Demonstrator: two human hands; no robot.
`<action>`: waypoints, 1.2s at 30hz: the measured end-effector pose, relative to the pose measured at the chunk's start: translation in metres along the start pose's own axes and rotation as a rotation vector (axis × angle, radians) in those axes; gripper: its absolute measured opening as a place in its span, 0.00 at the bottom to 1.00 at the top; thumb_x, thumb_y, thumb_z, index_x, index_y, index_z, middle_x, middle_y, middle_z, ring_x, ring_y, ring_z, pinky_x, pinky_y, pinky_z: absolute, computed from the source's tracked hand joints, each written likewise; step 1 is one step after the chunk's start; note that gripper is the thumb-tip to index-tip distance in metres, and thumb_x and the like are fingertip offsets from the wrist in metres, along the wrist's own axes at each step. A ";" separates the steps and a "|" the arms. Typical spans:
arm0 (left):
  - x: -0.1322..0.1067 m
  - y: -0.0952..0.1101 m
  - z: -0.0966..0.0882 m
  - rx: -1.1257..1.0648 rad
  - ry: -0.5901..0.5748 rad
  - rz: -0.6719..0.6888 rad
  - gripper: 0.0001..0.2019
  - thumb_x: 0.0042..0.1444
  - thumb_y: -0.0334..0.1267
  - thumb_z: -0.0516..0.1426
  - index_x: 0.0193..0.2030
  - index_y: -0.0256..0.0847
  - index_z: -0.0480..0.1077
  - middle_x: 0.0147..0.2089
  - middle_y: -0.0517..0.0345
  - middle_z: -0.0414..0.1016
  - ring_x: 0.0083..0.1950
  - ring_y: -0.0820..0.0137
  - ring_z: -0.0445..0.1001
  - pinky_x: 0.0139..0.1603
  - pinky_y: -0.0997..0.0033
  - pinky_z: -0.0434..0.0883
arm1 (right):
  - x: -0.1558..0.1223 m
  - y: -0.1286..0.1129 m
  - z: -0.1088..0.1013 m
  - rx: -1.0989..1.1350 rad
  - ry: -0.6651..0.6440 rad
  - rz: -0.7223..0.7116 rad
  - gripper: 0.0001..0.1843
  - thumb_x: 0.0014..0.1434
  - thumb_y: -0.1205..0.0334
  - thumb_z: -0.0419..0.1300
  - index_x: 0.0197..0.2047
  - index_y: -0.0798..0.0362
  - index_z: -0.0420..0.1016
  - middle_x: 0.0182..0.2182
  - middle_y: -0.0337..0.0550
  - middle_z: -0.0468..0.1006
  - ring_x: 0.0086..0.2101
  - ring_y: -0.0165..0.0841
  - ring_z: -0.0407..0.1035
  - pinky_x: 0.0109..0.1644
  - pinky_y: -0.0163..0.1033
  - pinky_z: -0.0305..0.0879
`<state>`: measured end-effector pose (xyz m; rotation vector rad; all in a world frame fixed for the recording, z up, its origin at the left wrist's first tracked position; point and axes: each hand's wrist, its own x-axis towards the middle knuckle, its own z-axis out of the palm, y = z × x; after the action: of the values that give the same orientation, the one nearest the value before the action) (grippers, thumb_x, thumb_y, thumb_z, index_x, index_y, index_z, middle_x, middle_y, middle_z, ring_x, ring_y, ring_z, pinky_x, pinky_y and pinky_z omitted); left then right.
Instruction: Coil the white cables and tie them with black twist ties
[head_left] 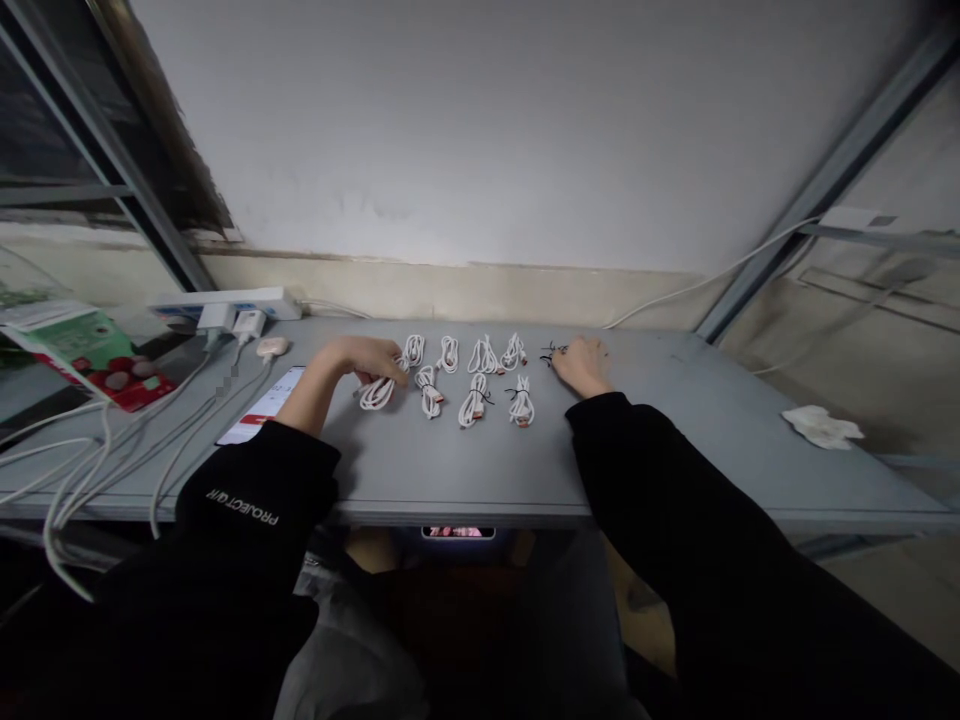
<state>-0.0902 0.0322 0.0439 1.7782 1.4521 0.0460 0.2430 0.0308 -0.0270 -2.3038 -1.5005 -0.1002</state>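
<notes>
My left hand [369,357] is closed on a coiled white cable [377,395] at the left end of a group of cables. Several more white cables lie bundled in two rows to its right, among them a front bundle [475,402] and a back bundle [514,352] with orange-tinted plug ends. Black ties are visible around some of the front bundles. On the other side of the group, my right hand [583,366] rests with bent fingertips on a small pile of black twist ties [549,355]. Whether a tie is between those fingers is hidden.
A phone [262,408] with a lit screen lies left of my left forearm. Behind it are a power strip [255,300] with plugged-in chargers and a green-red package [94,350]. Loose white cords [105,470] hang over the left edge. A crumpled tissue [821,426] lies far right.
</notes>
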 end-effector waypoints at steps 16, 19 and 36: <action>0.017 -0.001 0.011 0.205 0.110 0.094 0.19 0.45 0.41 0.65 0.13 0.38 0.62 0.11 0.60 0.61 0.15 0.76 0.59 0.18 0.76 0.57 | 0.003 0.002 0.004 0.020 0.010 -0.019 0.23 0.61 0.59 0.53 0.52 0.68 0.72 0.52 0.67 0.70 0.55 0.51 0.63 0.55 0.51 0.57; 0.012 0.004 0.015 0.202 0.142 0.005 0.13 0.43 0.37 0.66 0.18 0.37 0.66 0.14 0.59 0.66 0.18 0.73 0.64 0.22 0.74 0.62 | 0.001 0.000 0.001 0.014 -0.006 -0.009 0.22 0.62 0.60 0.53 0.52 0.68 0.72 0.52 0.68 0.70 0.55 0.52 0.62 0.56 0.52 0.56; 0.014 0.018 0.031 0.433 0.295 0.329 0.11 0.38 0.34 0.62 0.33 0.41 0.75 0.29 0.58 0.70 0.30 0.69 0.67 0.32 0.71 0.58 | -0.001 -0.001 -0.002 0.018 -0.018 -0.004 0.21 0.62 0.60 0.52 0.51 0.68 0.74 0.52 0.67 0.71 0.54 0.51 0.64 0.55 0.52 0.58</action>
<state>-0.0559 0.0266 0.0279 2.4396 1.4290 0.1825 0.2422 0.0295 -0.0255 -2.2940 -1.5082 -0.0677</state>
